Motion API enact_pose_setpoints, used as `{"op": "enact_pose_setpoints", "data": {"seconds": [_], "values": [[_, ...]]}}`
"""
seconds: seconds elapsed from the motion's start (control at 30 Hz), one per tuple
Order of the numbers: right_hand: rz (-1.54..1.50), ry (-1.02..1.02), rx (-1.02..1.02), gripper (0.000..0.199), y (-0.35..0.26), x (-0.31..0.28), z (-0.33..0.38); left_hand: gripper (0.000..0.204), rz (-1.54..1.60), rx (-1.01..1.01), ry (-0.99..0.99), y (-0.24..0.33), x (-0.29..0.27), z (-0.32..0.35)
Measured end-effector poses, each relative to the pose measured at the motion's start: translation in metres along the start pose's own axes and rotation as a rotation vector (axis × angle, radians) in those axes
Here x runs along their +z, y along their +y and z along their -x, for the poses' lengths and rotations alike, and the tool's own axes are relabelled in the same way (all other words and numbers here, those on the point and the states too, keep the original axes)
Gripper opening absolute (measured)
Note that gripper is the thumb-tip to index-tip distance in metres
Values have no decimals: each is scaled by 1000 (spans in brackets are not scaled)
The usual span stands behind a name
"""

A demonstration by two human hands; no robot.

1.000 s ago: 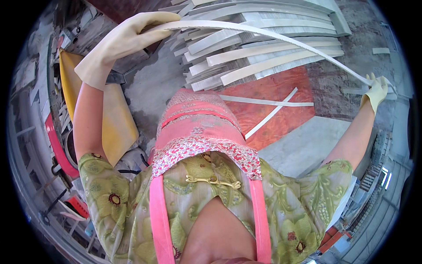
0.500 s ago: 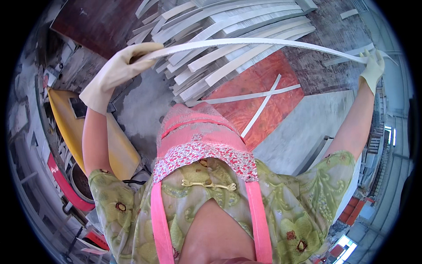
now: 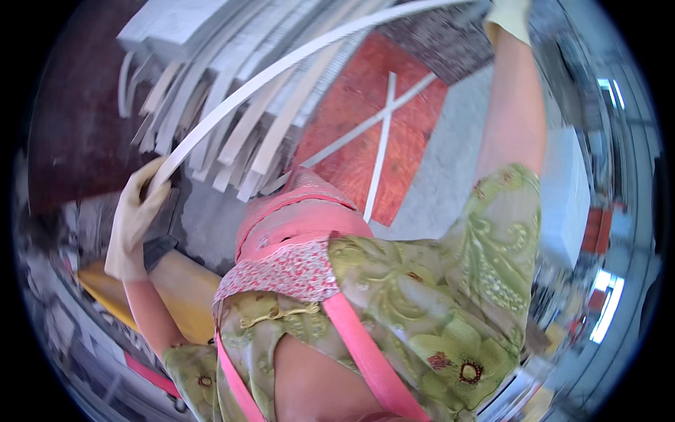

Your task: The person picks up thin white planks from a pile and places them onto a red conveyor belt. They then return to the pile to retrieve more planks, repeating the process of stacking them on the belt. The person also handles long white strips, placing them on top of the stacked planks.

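A long, thin white strip (image 3: pixel 281 65) arcs across the view between my two gloved hands. My left hand (image 3: pixel 133 211), in a cream rubber glove, is closed round its lower left end. Up at the top right edge, my right hand (image 3: pixel 510 17) in a matching glove is at the strip's far end; its fingers are cut off by the picture's edge. Beneath the strip lies a stack of similar white and pale strips (image 3: pixel 242 130), with their ends jutting toward me.
Two narrow strips cross (image 3: pixel 388 111) on a reddish board (image 3: pixel 351 105) ahead of me. A dark red board (image 3: pixel 70 141) is at the far left. Near my left forearm is a yellow object (image 3: pixel 186 288). A white block (image 3: pixel 566 197) stands beyond my right arm.
My body and view have turned, and the strip now slants up to the right. My left hand has come lower; my right hand has risen to the top edge. Both stay at the strip.
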State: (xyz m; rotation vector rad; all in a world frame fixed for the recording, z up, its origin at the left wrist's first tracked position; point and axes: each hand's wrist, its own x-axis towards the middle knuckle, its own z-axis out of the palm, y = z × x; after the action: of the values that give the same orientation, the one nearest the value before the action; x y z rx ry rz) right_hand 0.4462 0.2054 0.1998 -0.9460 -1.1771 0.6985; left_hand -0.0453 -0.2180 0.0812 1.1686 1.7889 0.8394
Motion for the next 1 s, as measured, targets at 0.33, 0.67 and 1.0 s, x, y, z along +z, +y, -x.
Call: {"op": "enact_pose_setpoints", "data": {"seconds": [0.33,0.67,1.0], "values": [[141,-6,-85,57,35,-78,-13,44,-111,-95,-72,7,9,-16],[118,70,-13,56,40,-105,1,45,-109,-101,-85,19,13,-21],[210,71,105,52,55,-105,34,47,-180,-196,-289,-1,24,13]]}}
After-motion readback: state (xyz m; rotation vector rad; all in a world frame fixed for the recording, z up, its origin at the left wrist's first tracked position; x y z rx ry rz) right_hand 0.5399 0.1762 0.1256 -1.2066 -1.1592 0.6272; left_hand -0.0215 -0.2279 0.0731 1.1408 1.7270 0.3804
